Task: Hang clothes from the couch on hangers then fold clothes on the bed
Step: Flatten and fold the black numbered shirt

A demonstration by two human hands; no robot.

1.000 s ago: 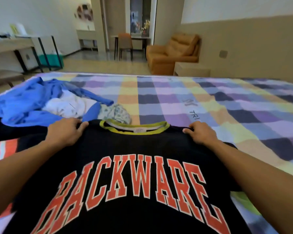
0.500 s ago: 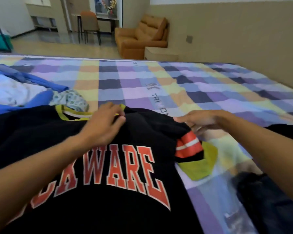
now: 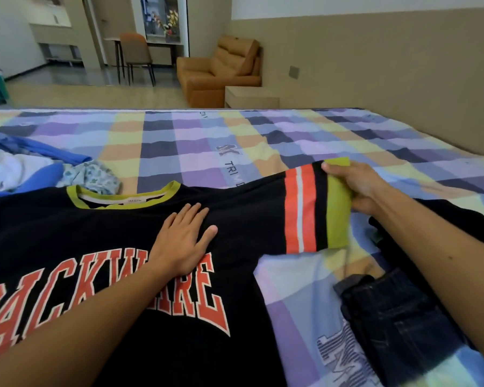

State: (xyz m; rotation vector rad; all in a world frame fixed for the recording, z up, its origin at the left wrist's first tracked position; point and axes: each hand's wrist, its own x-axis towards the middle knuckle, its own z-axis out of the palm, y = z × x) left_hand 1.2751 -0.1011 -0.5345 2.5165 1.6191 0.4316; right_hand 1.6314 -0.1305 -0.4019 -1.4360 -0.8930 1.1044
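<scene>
A black T-shirt (image 3: 243,216) with red block letters and a lime collar lies front-up on the checked bed (image 3: 196,141). My left hand (image 3: 183,238) rests flat on its chest, fingers spread, just right of the collar. My right hand (image 3: 358,188) pinches the lime cuff of the right sleeve, which has red and white stripes, and holds it stretched out to the right over the bedcover.
A pile of blue and white clothes (image 3: 20,169) sits at the left of the bed. Dark jeans (image 3: 400,317) lie under my right forearm. Beyond the bed stand an orange couch (image 3: 221,71), a low side table (image 3: 250,96) and a chair at a desk (image 3: 136,57).
The sleeve was bunched beside the shirt; my right hand has taken its cuff and drawn it out flat to the right. My left hand has opened and flattened on the chest.
</scene>
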